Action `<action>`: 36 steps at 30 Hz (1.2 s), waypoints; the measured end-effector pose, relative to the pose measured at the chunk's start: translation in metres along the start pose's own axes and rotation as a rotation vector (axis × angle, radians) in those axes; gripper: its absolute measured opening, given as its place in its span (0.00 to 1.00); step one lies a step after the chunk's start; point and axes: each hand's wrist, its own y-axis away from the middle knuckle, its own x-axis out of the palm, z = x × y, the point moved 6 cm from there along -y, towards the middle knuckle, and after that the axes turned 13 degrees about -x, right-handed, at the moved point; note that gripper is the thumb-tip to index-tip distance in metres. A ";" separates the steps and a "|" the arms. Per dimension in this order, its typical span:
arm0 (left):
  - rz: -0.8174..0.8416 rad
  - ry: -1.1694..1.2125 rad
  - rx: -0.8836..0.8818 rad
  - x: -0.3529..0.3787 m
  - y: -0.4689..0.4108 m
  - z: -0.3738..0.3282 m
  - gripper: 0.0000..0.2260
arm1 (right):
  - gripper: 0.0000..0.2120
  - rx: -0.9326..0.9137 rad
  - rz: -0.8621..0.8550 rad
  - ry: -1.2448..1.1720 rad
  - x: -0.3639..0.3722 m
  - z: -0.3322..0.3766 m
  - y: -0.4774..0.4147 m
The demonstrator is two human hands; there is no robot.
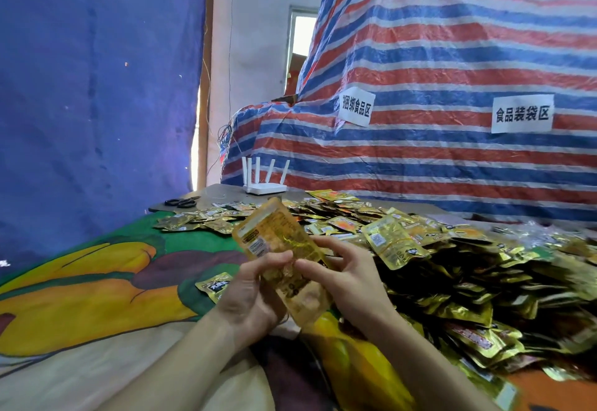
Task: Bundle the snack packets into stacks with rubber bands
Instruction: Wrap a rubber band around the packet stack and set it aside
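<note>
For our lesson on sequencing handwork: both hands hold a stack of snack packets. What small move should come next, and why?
Probably tap the stack square between the fingers. The left hand and right hand both grip it, tilted, above the cloth, and nothing is visibly wrapped around it, so evening its edges seems wise before binding.

Head view — looks forward and down, close over the table.
</note>
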 end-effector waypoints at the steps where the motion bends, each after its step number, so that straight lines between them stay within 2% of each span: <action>1: 0.028 0.012 0.007 0.002 0.000 0.000 0.24 | 0.12 -0.001 -0.016 0.040 -0.006 0.005 -0.002; 3: -0.032 -0.082 0.032 0.002 0.000 0.000 0.24 | 0.11 0.014 -0.060 0.145 -0.024 0.014 -0.010; 6: -0.339 -0.437 0.089 -0.005 -0.003 -0.001 0.15 | 0.14 -0.013 -0.118 0.445 -0.063 0.034 -0.028; 8: -0.480 -0.639 0.127 -0.002 -0.005 -0.002 0.07 | 0.15 -0.043 -0.153 0.710 -0.089 0.049 -0.041; 12: -0.545 -0.946 0.148 0.010 -0.014 -0.006 0.05 | 0.18 -0.031 -0.133 1.333 -0.121 0.054 -0.059; 15: -0.616 -1.120 0.196 0.009 -0.017 -0.013 0.05 | 0.18 0.143 0.031 1.602 -0.130 0.034 -0.058; 17: -0.657 -1.207 0.194 0.002 -0.016 -0.017 0.05 | 0.20 0.314 0.170 1.589 -0.131 0.013 -0.052; 19: -0.706 -1.267 0.186 -0.009 -0.012 -0.025 0.06 | 0.24 0.406 0.210 1.497 -0.130 0.003 -0.045; 23: -0.851 -1.278 0.201 -0.037 -0.003 -0.051 0.08 | 0.24 0.381 0.164 1.521 -0.117 0.009 -0.052; 27: -0.938 -1.327 0.198 -0.064 -0.008 -0.080 0.08 | 0.24 0.236 0.157 1.554 -0.079 0.019 -0.077; 32: -1.083 -1.454 0.145 -0.097 -0.026 -0.116 0.09 | 0.14 0.194 0.374 1.327 -0.008 -0.019 -0.116; 34: -1.113 -1.518 0.099 -0.113 -0.034 -0.129 0.12 | 0.16 0.228 0.487 1.245 0.017 -0.050 -0.131; 36: -1.152 -1.618 0.040 -0.131 -0.044 -0.142 0.18 | 0.23 0.316 0.581 1.196 0.032 -0.088 -0.145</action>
